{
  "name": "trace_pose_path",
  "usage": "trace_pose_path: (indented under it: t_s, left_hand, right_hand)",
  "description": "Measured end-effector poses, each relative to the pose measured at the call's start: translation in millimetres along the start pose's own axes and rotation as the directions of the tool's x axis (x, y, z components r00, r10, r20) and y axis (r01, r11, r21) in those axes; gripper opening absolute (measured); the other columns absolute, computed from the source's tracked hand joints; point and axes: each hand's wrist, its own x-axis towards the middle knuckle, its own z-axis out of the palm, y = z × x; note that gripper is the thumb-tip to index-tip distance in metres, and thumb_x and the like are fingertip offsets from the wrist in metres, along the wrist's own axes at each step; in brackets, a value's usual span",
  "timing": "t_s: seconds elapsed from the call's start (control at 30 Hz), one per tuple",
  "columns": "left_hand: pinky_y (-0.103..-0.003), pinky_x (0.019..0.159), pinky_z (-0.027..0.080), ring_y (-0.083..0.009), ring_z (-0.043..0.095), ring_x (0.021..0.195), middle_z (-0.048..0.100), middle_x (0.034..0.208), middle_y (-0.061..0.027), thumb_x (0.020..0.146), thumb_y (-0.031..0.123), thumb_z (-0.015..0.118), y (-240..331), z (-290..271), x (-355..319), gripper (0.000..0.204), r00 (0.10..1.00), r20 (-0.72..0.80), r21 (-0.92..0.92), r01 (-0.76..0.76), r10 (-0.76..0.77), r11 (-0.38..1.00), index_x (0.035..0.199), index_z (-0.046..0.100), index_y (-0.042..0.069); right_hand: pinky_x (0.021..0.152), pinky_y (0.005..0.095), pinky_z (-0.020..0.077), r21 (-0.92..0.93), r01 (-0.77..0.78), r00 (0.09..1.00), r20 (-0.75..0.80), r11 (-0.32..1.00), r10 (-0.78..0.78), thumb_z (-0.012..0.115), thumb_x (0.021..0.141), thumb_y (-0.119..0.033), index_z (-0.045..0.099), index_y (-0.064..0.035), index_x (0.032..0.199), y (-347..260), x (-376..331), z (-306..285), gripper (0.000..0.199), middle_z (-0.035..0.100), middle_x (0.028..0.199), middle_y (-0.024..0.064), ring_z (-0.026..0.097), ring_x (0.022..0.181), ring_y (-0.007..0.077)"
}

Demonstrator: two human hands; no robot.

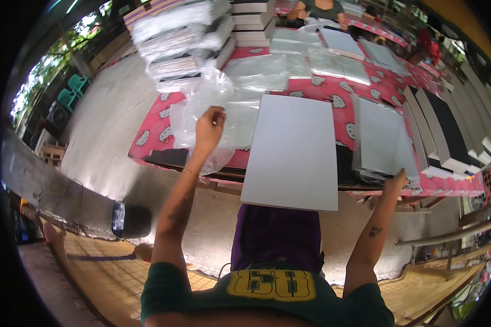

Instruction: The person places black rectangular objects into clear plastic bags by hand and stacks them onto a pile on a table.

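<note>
My left hand [209, 129] is closed, its fingers curled at a crumpled clear plastic bag [208, 90] that rises and hangs around it. A thick white rectangular block, like a book or a stack of paper [290, 152], lies in front of me, its near edge jutting past the table edge. To its right is a pile of flat clear plastic bags [386, 139]. My right hand [396, 181] grips the near right corner of that pile; its fingertips are partly hidden, so how many layers it holds is unclear.
The table has a pink patterned cover [153, 128]. Plastic-wrapped stacks [177, 46] stand at the far left, thick black and white books [439, 128] at the right. More clear bags [259, 71] lie farther back. Across the table a person [323, 10] works by another white block [342, 43].
</note>
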Motion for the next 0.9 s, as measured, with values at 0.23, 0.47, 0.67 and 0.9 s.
trace_pose_path:
  t_s: [0.23,0.47,0.67,0.9]
  left_hand:
    - [-0.046,0.084,0.047,-0.0362,0.064,0.089,0.067,0.093,-0.0172,0.074,0.028,0.069,-65.6,-31.7,43.2,0.038,0.989,0.089,0.733,0.012,-0.114,0.680,0.107,0.065,0.009]
    - [-0.033,0.069,0.054,-0.0194,0.065,0.086,0.065,0.098,-0.0110,0.087,0.019,0.062,127.3,42.2,50.5,0.039,0.668,0.722,-0.548,0.711,-0.180,0.441,0.120,0.049,0.003]
    - [-0.044,0.105,0.035,-0.0297,0.035,0.134,0.035,0.143,-0.0228,0.089,0.033,0.063,138.6,33.9,54.0,0.066,0.894,0.264,-0.407,-0.238,0.363,0.882,0.142,0.032,0.008]
    - [-0.057,0.108,0.020,-0.0420,0.019,0.138,0.025,0.148,-0.0245,0.087,0.046,0.061,43.8,72.9,-9.8,0.065,0.802,0.585,0.411,-0.425,0.125,0.807,0.140,0.040,0.015]
  right_hand:
    - [0.099,0.0437,0.0397,-0.314,0.373,0.923,0.034,0.873,-0.383,0.066,0.083,-0.040,0.042,-0.0035,0.135,-39.9,-62.7,11.6,0.067,0.044,0.133,0.0167,0.046,0.122,0.0294]
    - [0.095,0.0351,0.0433,0.065,0.401,0.177,0.973,0.914,-0.147,0.069,0.084,-0.021,0.035,-0.0011,0.138,-93.2,-332.7,86.5,0.067,0.045,0.134,0.0156,0.043,0.127,0.0272]
    - [0.094,0.0355,0.0447,-0.279,-0.316,-0.026,0.958,0.907,0.286,0.052,0.094,-0.039,0.049,-0.0037,0.128,-59.4,-239.8,135.3,0.049,0.061,0.116,0.0110,0.058,0.107,0.0215]
    - [0.099,0.0447,0.0406,-0.335,-0.512,0.225,0.836,0.791,0.500,0.053,0.081,-0.069,0.034,0.0025,0.139,-47.2,-199.0,99.0,0.094,0.053,0.126,0.0147,0.050,0.117,0.0283]
